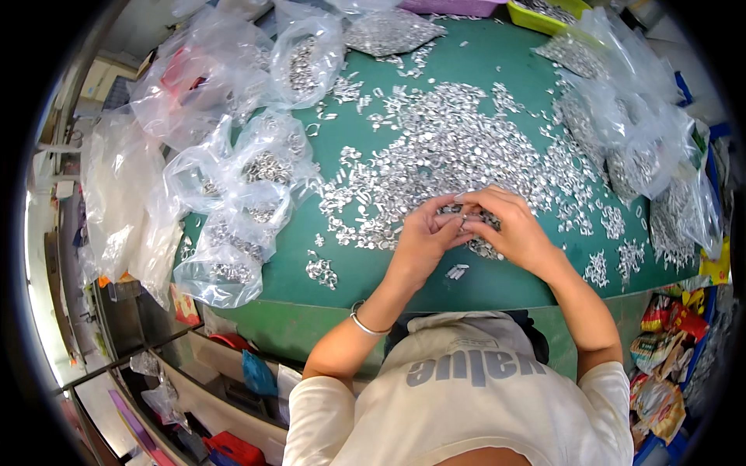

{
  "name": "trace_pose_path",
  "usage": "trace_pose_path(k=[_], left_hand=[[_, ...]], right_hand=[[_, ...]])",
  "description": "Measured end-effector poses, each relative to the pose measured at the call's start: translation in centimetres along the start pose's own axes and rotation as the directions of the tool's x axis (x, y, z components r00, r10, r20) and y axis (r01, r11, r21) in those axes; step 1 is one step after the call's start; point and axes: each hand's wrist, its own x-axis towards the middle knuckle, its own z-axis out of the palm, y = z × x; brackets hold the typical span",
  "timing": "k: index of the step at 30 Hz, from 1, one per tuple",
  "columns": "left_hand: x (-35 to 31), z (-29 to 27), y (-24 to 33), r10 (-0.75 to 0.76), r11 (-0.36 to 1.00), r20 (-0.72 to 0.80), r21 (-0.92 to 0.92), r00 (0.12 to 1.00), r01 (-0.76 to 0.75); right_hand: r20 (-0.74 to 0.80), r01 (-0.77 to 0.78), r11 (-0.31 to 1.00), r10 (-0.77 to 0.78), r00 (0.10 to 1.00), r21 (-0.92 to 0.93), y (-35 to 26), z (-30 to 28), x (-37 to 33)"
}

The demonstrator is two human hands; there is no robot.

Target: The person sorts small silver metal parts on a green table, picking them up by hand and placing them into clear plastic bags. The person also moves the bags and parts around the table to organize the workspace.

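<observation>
Close to us, our left hand (423,233) and right hand (509,229) pinch one tiny shiny metal piece (463,221) between their fingertips, light, hard and slippery we think, best held by its edges, above the green table (497,54) and big silver pile (443,147).

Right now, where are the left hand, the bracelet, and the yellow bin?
left hand (423,237), head view, back of the hand.
bracelet (365,326), head view, band across the left wrist.
yellow bin (536,17), head view, front wall at the table's far edge.
</observation>
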Motion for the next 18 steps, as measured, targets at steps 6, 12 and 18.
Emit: trace_pose_path(k=[6, 12, 18], left_hand=[[-0.2, 1.8, -0.7, 0.054, 0.988, 0.081, 0.138, 0.995, -0.065], [-4.3, -1.6, -0.2, 0.344, 0.671, -0.107, 0.722, 0.933, -0.165], [-8.6, -8.1, -0.9, 0.761, 0.274, -0.213, 0.962, 0.613, -0.006]], right_hand=[[-0.193, -0.011, 1.000, 0.014, 0.981, 0.015, -0.3, -0.9, -3.2], [-0.277, -0.294, 0.929, 0.229, 0.933, -0.224, 2.5, -6.0, -8.9], [-0.261, -0.351, 0.855, 0.264, 0.928, -0.383, 3.0, -5.4, -11.2]])
